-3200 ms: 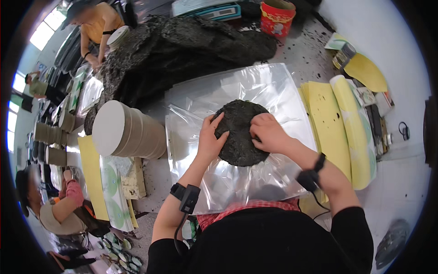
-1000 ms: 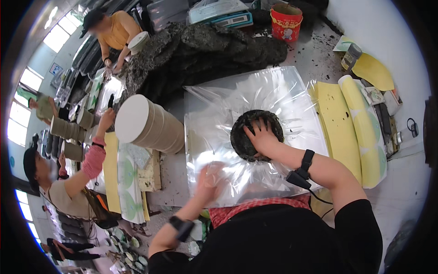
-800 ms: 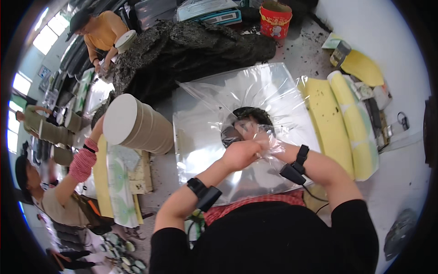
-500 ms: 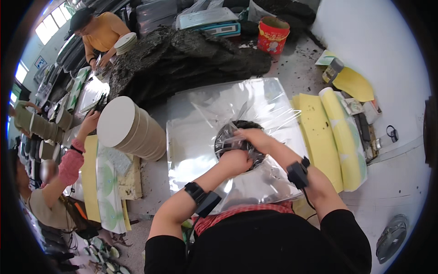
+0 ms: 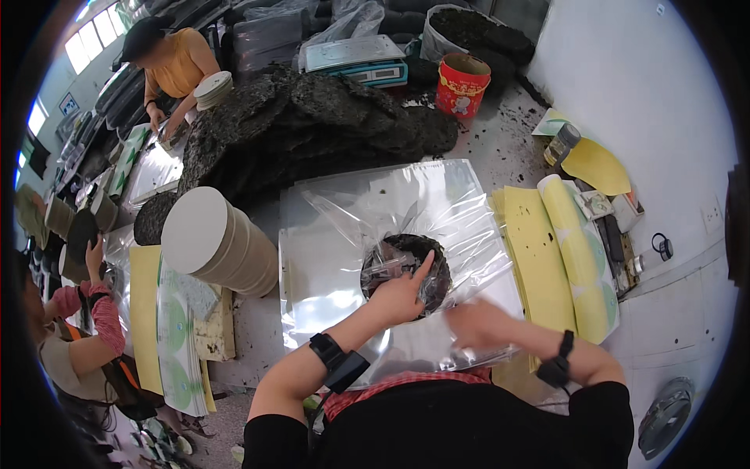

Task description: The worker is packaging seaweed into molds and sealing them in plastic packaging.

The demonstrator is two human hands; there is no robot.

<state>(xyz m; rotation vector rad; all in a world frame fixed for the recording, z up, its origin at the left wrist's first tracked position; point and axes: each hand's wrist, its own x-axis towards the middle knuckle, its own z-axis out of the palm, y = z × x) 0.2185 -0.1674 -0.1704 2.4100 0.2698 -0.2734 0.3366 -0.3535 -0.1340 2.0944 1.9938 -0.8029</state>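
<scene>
A dark, round, flat cake that looks like dried seaweed (image 5: 434,288) lies beneath crumpled clear plastic film (image 5: 340,215), near the middle of a stack of shiny clear sheets (image 5: 312,289). My left hand (image 5: 397,300) rests on the cake's near side with its index finger stretched out across it; its other fingers are partly hidden. To the right and nearer me, my right hand (image 5: 478,324) is off the cake, low over the sheets. Motion smears its fingers. Left of the sheets stands a tall stack of round pale discs (image 5: 199,234).
Behind the sheets is a heap of dark seaweed cakes (image 5: 312,117), with a scale (image 5: 355,59) and a red bucket (image 5: 462,86) beyond. Yellow sheets (image 5: 539,258) and a yellow roll (image 5: 578,258) lie at right. Co-workers (image 5: 183,62) work at the left.
Both hands were together at the film over the cake. My right hand has come away toward the near right; my left now points a finger over the cake. A co-worker at left lifts a dark disc.
</scene>
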